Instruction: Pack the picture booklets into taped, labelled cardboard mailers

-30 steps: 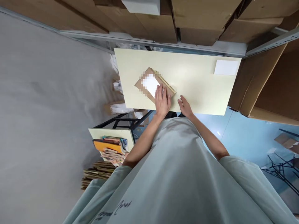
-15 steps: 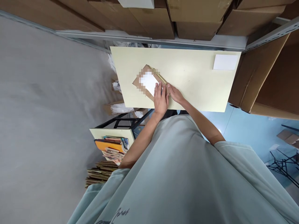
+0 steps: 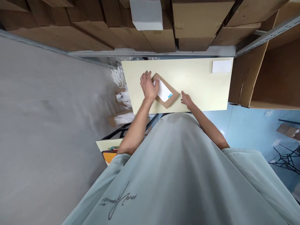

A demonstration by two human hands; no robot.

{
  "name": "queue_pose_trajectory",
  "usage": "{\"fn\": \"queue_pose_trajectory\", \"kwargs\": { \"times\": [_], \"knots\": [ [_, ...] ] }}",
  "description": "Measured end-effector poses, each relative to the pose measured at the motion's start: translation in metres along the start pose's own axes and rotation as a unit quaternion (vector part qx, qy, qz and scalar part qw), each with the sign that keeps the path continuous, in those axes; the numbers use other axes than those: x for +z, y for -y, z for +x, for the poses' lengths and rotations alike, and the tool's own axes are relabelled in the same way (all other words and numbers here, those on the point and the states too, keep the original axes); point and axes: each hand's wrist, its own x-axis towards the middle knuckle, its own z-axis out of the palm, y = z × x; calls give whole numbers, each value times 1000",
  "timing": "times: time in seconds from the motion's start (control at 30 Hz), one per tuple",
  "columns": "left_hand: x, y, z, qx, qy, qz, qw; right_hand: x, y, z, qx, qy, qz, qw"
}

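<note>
A flat brown cardboard parcel (image 3: 172, 95) with a white label (image 3: 163, 91) lies on the pale yellow table (image 3: 199, 84), near its front edge. My left hand (image 3: 148, 85) rests on the parcel's left end, fingers spread and partly blurred by motion. My right hand (image 3: 186, 100) lies on the table just right of the parcel, fingers loosely apart, holding nothing.
A white paper sheet (image 3: 221, 66) sits at the table's far right corner. Brown cardboard boxes (image 3: 197, 22) fill the shelf behind, with a white box (image 3: 146, 14) among them. A large open carton (image 3: 264, 78) stands at right. White bags (image 3: 120, 93) lie at left.
My left hand has slid from the parcel's near right corner to its left end. My right hand has come off the parcel's edge to the table beside it. The parcel sits turned slightly.
</note>
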Motion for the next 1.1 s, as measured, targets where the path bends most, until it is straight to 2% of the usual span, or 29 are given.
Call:
{"fn": "queue_pose_trajectory", "kwargs": {
  "times": [0.03,0.1,0.17,0.23,0.33,0.43,0.57,0.63,0.73,0.87,1.0,1.1],
  "knots": [
    [-4,7,20,-28,6,-5,1000,4,1,-4,62,10,57,996],
    [-9,14,51,-95,76,16,992,13,8,-10,154,26,168,973],
    [-13,12,63,-114,159,45,980,20,19,-14,167,37,232,958],
    [-19,5,60,-86,199,56,975,23,29,-21,145,38,247,957],
    [-32,-1,39,-35,172,17,984,21,37,-39,69,11,228,971],
    [-37,3,13,-12,134,-70,988,13,39,-56,-23,-57,173,983],
    [-18,9,-21,-31,140,-146,979,-7,39,-63,-96,-183,1,978],
    [-3,6,-34,-26,137,-153,978,-20,39,-58,-124,-206,-82,967],
    [18,-1,-43,-22,125,-139,982,-36,37,-43,-133,-199,-159,958],
    [34,-7,-41,-41,128,-125,983,-42,32,-20,-108,-176,-164,964],
    [38,-9,-35,-67,141,-115,981,-37,30,-4,-71,-128,-146,978],
    [34,-10,-31,-69,150,-91,982,-35,30,1,-57,-119,-154,979]
  ]
}}
